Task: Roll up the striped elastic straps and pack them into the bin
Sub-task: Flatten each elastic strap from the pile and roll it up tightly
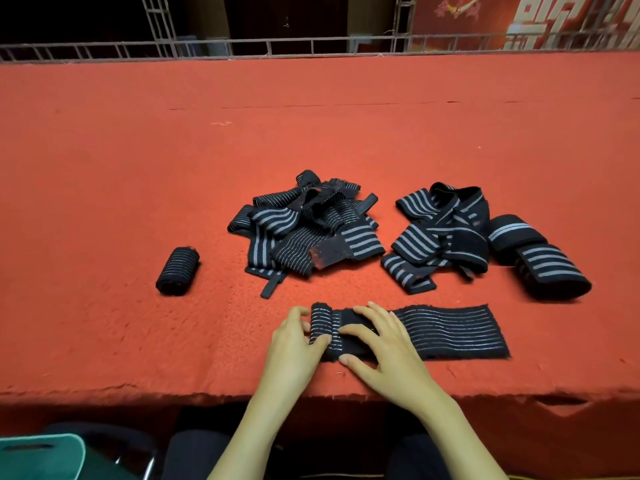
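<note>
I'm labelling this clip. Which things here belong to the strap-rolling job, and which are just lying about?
Job: half-rolled strap, left hand, right hand, finished roll, middle strap pile, right strap pile, teal bin.
Just there: red table cover, metal railing, red banner.

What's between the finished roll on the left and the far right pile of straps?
In the head view, a tangled heap of unrolled striped straps lies between the finished roll and the right pile.

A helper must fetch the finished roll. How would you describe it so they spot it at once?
On the red table, look left of the two heaps of straps. A small roll lies there alone. Its stripes are fine and it is wound tight, unlike the loose, broad-striped coils far right.
</note>
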`<state>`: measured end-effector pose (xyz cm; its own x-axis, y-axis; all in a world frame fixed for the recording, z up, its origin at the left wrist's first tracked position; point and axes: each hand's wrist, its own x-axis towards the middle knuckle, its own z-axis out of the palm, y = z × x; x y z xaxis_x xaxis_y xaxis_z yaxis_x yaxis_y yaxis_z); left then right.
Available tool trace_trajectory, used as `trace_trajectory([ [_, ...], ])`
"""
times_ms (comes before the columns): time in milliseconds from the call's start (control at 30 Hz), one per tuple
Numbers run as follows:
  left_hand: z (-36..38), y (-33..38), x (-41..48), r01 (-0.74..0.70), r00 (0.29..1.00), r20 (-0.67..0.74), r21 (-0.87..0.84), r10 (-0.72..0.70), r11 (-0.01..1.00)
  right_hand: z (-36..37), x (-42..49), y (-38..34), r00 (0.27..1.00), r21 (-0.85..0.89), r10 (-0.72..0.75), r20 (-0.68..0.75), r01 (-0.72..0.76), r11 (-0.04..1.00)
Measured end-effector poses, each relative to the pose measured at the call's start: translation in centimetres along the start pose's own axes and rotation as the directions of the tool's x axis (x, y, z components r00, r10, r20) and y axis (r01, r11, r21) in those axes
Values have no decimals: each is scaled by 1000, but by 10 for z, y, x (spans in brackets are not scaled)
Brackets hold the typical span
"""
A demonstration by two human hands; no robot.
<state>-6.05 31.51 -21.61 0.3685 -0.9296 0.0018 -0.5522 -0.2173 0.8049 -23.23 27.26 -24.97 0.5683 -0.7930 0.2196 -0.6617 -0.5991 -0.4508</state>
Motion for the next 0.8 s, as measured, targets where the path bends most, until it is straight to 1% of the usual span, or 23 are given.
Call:
trace_trajectory([
  [100,3,7,4,-17,1000,5,50,17,999,-1,1,0,1000,2,1,2,-1,1000],
  [300,-12,-3,-2,2,999,-41,-21,-3,1000,-5,9,-16,995,-16,-3,96,5,1000],
  [433,-44,-22,-6,75,990,-113,-41,-79,996,4,21,-42,983,0,-45,178,46,999],
  [500,-60,-32,-7,116,982,-148,-28,-119,993,9,28,-54,975,6,-63,213,63,998],
  [567,-67,-35,-9,127,975,-186,12,-123,992,13,34,-62,971,9,-64,232,64,998],
  [600,-66,-35,-11,111,974,-204,60,-96,992,14,36,-63,971,12,-58,233,57,998],
  [700,-54,-30,-20,10,967,-249,225,47,974,14,37,-59,975,20,-25,223,21,1000],
  [800,-41,-29,-25,-125,945,-256,287,202,950,12,31,-49,980,24,7,201,-12,1000],
])
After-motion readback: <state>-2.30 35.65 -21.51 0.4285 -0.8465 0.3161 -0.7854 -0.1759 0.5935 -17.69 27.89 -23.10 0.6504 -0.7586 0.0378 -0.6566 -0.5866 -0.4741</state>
